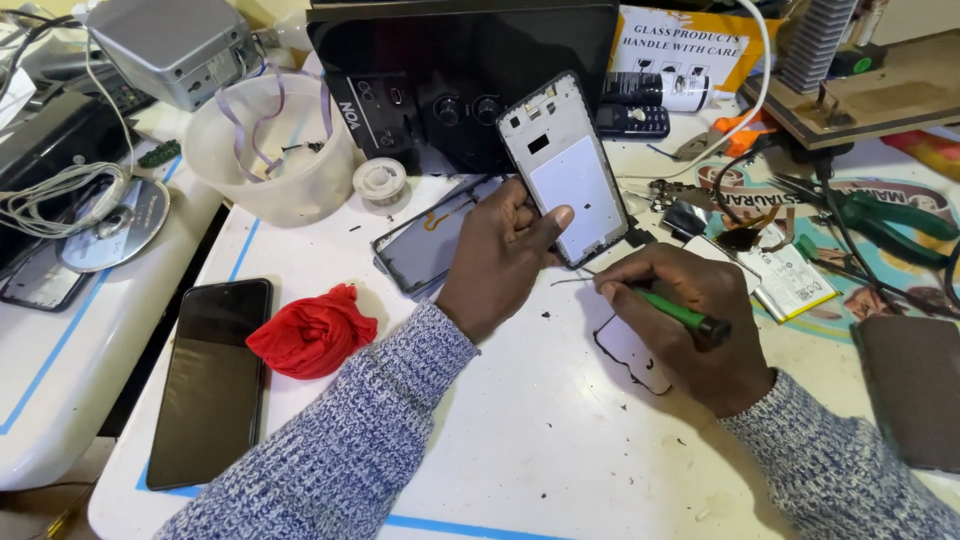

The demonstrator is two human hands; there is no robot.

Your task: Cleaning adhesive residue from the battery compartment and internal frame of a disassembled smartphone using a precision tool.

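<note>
While the left hand (497,255) props a stripped phone middle frame (568,170) upright near the middle of the white worktable (520,440), fingers curled around its near-left edge and thumb pressed on its pale inner plate, the right hand (690,330) closes in a pen-like grip on a green-handled tool (680,313) whose thin metal tip points left toward the frame's near corner. Judging by the bare frame, disassembly looks well advanced: no screen or board sits in it, and black flecks of adhesive lie scattered on the table around the hands, so scraping or cleaning of the frame seems under way rather than finished. Just behind the left hand lies a separated display panel (425,245), face down, and beneath the right hand a thin black gasket outline (630,355) rests on the table. To the right lies a flat battery (790,280) among cables and green-handled pliers (890,215). Near left sit a red cloth (313,332) and an intact dark smartphone (212,380); farther left stands a white plastic tub (270,150).
</note>
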